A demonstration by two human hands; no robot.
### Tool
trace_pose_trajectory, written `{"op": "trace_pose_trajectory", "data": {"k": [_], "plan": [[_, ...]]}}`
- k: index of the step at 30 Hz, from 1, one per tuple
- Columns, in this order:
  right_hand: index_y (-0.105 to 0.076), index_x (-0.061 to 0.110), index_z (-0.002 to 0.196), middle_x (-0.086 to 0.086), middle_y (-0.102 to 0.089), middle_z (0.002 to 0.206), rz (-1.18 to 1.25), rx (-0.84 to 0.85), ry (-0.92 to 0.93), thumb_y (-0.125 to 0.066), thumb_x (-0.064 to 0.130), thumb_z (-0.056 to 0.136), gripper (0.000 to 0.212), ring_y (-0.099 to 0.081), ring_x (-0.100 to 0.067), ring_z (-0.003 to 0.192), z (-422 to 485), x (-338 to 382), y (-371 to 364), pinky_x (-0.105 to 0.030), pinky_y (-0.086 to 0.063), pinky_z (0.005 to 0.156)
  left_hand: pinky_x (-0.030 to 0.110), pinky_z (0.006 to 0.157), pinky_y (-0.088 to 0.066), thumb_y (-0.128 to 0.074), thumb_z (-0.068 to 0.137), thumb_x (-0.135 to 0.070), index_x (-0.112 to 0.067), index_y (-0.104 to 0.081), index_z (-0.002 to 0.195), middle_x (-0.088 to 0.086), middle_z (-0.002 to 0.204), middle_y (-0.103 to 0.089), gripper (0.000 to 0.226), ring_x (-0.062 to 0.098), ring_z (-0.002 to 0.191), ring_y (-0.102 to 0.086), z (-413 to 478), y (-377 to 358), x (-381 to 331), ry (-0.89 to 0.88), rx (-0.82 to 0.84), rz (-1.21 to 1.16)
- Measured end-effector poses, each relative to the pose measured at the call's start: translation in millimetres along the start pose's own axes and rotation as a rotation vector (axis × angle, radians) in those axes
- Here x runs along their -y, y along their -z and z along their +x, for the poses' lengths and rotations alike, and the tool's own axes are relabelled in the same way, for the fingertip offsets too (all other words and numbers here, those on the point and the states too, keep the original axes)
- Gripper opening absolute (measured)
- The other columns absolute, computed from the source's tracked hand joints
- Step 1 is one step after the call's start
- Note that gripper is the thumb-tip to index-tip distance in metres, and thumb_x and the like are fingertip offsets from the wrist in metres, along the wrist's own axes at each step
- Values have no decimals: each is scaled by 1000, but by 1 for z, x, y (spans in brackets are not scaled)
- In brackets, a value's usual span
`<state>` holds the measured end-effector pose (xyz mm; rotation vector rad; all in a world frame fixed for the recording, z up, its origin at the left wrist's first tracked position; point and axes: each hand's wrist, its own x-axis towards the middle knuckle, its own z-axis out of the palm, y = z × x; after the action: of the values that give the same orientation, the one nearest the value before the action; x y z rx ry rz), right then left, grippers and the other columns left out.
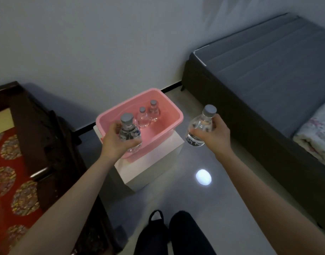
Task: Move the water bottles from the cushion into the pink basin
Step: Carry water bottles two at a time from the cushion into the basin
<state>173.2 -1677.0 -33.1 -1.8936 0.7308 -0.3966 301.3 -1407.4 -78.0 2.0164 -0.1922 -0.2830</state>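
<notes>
The pink basin (169, 109) sits on a white box (154, 162) by the wall. Two clear water bottles with grey caps stand upright inside it, one (143, 117) left of the other (154, 110). My left hand (115, 142) grips a third bottle (129, 131) over the basin's near left corner. My right hand (212, 134) holds another bottle (201, 126) upright in the air, to the right of the basin and outside it. The red patterned cushion (9, 173) lies at the left; no bottles show on it.
A dark wooden seat frame (42, 126) surrounds the cushion at left. A grey bed (268, 74) with a floral blanket (316, 133) stands at right. Glossy grey floor (204, 199) lies between them, with my dark-trousered legs (176, 234) at the bottom.
</notes>
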Motion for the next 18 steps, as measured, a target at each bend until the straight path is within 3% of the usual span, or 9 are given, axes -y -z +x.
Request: {"op": "trace_pose_trajectory", "data": {"k": [3, 7, 10, 13, 16, 18], "plan": [[-51, 42, 87, 12, -63, 95, -19, 56, 14, -83, 24, 58, 47, -64, -7, 88, 49, 4, -14, -31, -53, 81, 27, 80, -46, -91, 54, -21, -23, -45, 116, -5, 111, -58, 77, 14, 94, -59, 32, -10, -4, 40, -43, 10], [-53, 31, 97, 9, -62, 95, -62, 184, 29, -83, 22, 57, 51, -64, -12, 90, 116, 4, -37, -37, -54, 84, 13, 69, -40, -90, 57, -19, -27, -42, 112, -17, 100, -56, 74, -3, 85, -56, 66, -27, -2, 92, -124, -46], [-57, 23, 106, 3, -65, 103, -62, 283, 8, -86, 23, 56, 58, -64, -16, 94, 167, 2, -60, -37, -54, 86, 16, 70, -43, -90, 57, -25, -31, -42, 111, -14, 102, -57, 73, -4, 87, -55, 91, -41, 2, 145, -190, -51], [-59, 20, 106, 6, -66, 98, -86, 356, -12, -87, 22, 56, 57, -64, -12, 91, 207, -4, -92, -27, -51, 78, 31, 80, -46, -90, 56, -30, -33, -42, 110, -5, 110, -59, 72, 13, 96, -58, 117, -59, 15, 199, -256, -11], [-56, 27, 95, 20, -60, 82, -117, 412, -2, -87, 22, 55, 51, -59, 0, 77, 223, -12, -123, -8, -42, 63, 34, 81, -46, -90, 53, -30, -30, -47, 108, -2, 110, -59, 69, 17, 97, -56, 131, -75, 31, 248, -291, -2], [-54, 30, 91, 20, -60, 78, -154, 475, 17, -88, 25, 54, 49, -57, 4, 71, 231, -26, -146, -3, -39, 56, 34, 79, -46, -91, 50, -26, -27, -50, 102, 0, 106, -54, 66, 19, 95, -54, 143, -88, 47, 276, -313, 21]]}}
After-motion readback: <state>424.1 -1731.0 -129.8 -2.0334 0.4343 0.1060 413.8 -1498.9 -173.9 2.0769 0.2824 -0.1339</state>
